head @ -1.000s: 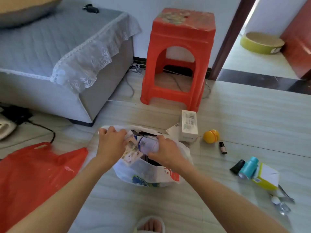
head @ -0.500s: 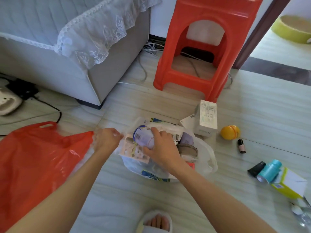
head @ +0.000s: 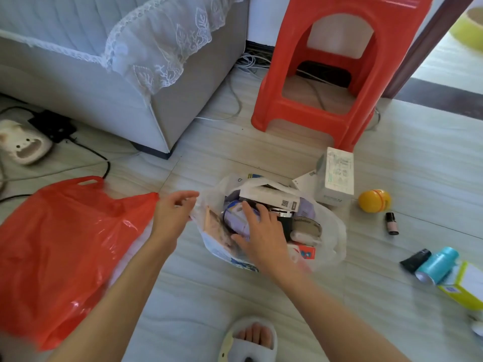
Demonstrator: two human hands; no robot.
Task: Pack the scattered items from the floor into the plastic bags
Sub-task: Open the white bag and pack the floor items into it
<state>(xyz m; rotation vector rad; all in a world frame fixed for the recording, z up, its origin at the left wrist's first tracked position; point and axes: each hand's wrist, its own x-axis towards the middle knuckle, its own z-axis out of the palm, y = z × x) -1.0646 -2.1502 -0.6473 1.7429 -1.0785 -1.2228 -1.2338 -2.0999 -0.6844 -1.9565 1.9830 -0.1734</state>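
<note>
White plastic bag (head: pixel 330 231) sits on the floor right in front of me, mouth up, already crammed w/ boxes and tubs. My right hand (head: pixel 264 237) lies flat on top of the lavender canister (head: pixel 236 219) inside it, fingers spread and straight, pressing rather than gripping. My left hand (head: pixel 172 214) is at the bag's left rim (head: pixel 202 205), fingers loosely curled; can't tell if it's actually pinching the plastic or just off it.

What's left to pack lies to my right, so right hand is the nearer one. Closest: the tall white carton (head: pixel 335 178), standing upright just beyond the bag's far-right edge, beside the red stool (head: pixel 339 82). Then the yellow ball (head: pixel 374 201) and small dark vial (head: pixel 391 223), vial's long axis pointing away from me. Farther right, well apart from the bag: black tube (head: pixel 415 260), teal bottle (head: pixel 437 265), yellow box (head: pixel 464 288), the first two lying down, angled up-right.

Probably next: lift right hand out, swing right/forward for the carton. Bag looks near full tho, so the red plastic bag (head: pixel 65 252), flat on my left, may take the rest.

Floor is pale tile, smooth. Grey sofa w/ lace cover (head: pixel 156 48) back left, cables (head: pixel 248 64) by the wall, slipper (head: pixel 23 145) far left.
</note>
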